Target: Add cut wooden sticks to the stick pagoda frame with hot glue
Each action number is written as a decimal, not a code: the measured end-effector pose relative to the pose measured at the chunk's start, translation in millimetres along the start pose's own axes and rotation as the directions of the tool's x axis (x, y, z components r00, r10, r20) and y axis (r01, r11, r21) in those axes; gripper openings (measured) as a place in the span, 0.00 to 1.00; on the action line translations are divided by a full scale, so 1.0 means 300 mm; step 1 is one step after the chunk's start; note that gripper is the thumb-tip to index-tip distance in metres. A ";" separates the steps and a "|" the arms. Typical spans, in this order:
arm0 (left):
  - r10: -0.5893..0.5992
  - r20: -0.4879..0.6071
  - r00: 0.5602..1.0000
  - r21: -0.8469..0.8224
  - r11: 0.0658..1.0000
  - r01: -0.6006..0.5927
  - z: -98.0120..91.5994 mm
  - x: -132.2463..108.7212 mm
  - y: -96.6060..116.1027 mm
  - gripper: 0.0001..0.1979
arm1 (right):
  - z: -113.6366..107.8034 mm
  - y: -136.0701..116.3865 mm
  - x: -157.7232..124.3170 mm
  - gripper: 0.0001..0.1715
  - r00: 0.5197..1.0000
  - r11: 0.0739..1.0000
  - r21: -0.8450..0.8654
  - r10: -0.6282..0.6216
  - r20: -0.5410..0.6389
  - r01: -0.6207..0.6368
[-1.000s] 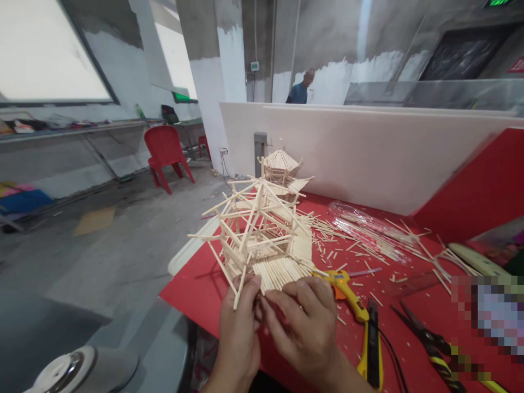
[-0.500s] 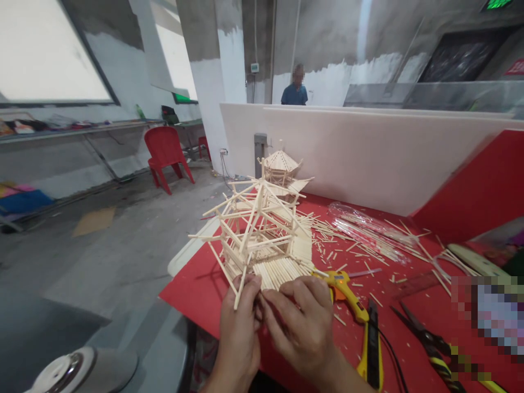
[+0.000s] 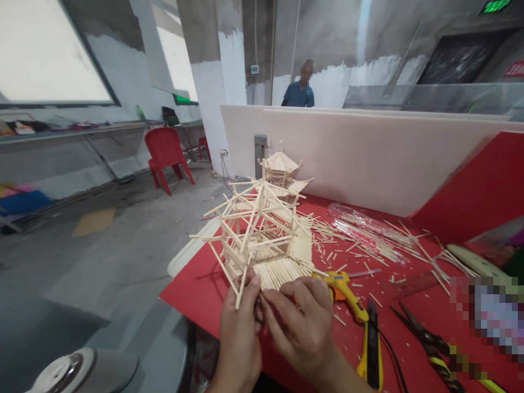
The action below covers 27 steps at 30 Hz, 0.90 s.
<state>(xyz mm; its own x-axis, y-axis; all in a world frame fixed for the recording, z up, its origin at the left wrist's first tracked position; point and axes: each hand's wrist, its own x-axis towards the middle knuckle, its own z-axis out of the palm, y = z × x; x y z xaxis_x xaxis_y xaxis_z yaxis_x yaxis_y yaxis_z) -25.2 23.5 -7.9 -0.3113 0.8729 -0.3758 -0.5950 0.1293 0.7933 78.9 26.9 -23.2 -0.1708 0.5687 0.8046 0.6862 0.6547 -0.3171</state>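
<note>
A pavilion model (image 3: pixel 258 218) built of thin wooden sticks stands at the near corner of the red table. My left hand (image 3: pixel 241 322) is closed round its front corner, thumb against the jutting sticks. Close beside it, my right hand (image 3: pixel 305 316) is closed, with fingertips pinched at the near edge of the slatted lower roof (image 3: pixel 276 273). Whatever sits between those fingertips is hidden. To the right of that hand lies a yellow glue gun (image 3: pixel 346 292), its nozzle near the roof edge.
Behind stands a second stick pavilion (image 3: pixel 281 164). Loose sticks (image 3: pixel 327 234) and plastic-bagged sticks (image 3: pixel 372 232) lie right of the model. A utility knife (image 3: pixel 372 349) and scissors (image 3: pixel 428 338) are at front right. A white-grey bottle (image 3: pixel 85 371) is lower left. A person (image 3: pixel 298 94) is behind the pale panel (image 3: pixel 347 153).
My hands and the model have barely moved. Behind the panel, the person has straightened up a little and shifted to the right.
</note>
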 end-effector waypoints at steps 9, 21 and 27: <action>-0.013 -0.043 0.999 -0.097 0.995 0.009 -0.019 -0.008 -0.016 0.22 | -0.010 0.002 -0.005 0.10 1.000 1.000 0.007 -0.002 0.014 0.002; 0.022 0.031 0.999 -0.030 0.999 -0.021 -0.021 -0.004 -0.006 0.18 | -0.088 0.032 0.010 0.11 0.999 1.000 0.004 -0.006 -0.041 0.006; 0.036 -0.009 0.999 0.019 0.999 -0.036 -0.019 -0.003 -0.001 0.18 | -0.240 0.271 -0.036 0.13 0.925 0.876 -0.295 0.364 -0.111 -0.380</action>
<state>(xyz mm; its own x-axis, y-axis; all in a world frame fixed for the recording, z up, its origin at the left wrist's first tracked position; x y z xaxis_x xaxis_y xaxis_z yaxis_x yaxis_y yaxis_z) -28.9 20.0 -10.6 -0.3394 0.8726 -0.3511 -0.5692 0.1066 0.8153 187.6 38.1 -21.5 0.1703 0.7086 0.6848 0.8752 0.2105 -0.4355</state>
